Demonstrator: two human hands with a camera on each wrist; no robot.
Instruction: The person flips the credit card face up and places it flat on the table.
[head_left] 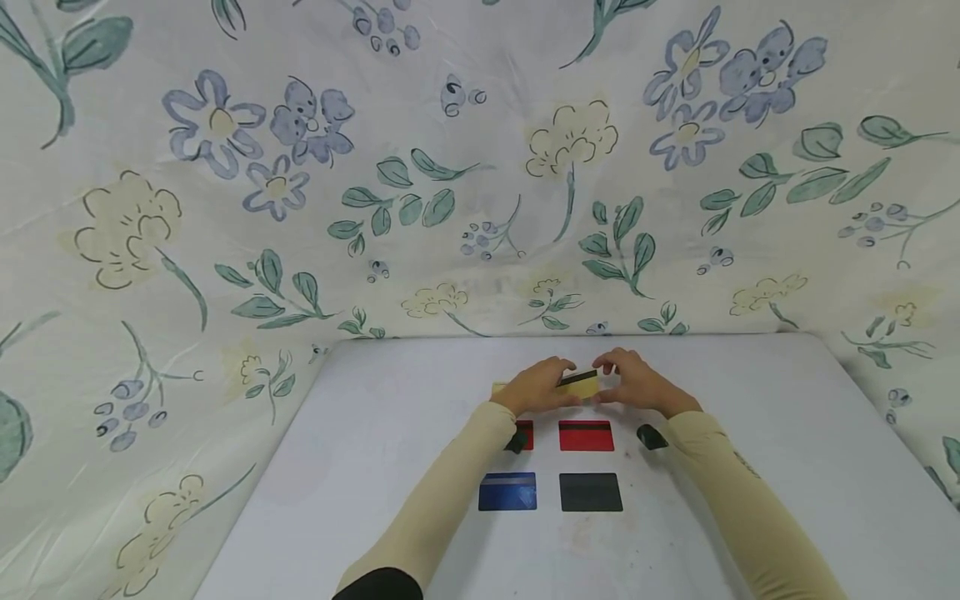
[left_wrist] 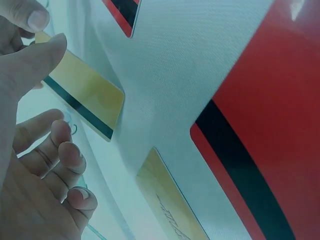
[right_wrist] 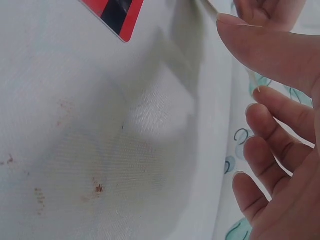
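A yellow card [head_left: 585, 387] with a dark stripe is tilted up between the two hands at the back of the white table. My right hand [head_left: 633, 382] pinches its right edge between thumb and index finger, and the card shows almost edge-on in the right wrist view. My left hand [head_left: 538, 387] is at the card's other end, its thumb [left_wrist: 42, 65] in front of it and the other fingers spread apart from it. Whether that thumb touches the card, I cannot tell. Another yellow card [left_wrist: 172, 205], bearing a signature, lies beside the left hand, mostly hidden in the head view.
Nearer the person lie a red card [head_left: 587, 437] and a second red card [head_left: 528, 435], partly behind the left wrist. In front of them are a blue card [head_left: 507, 492] and a dark grey card [head_left: 591, 492]. Flower-patterned cloth [head_left: 465, 200] hangs behind the table.
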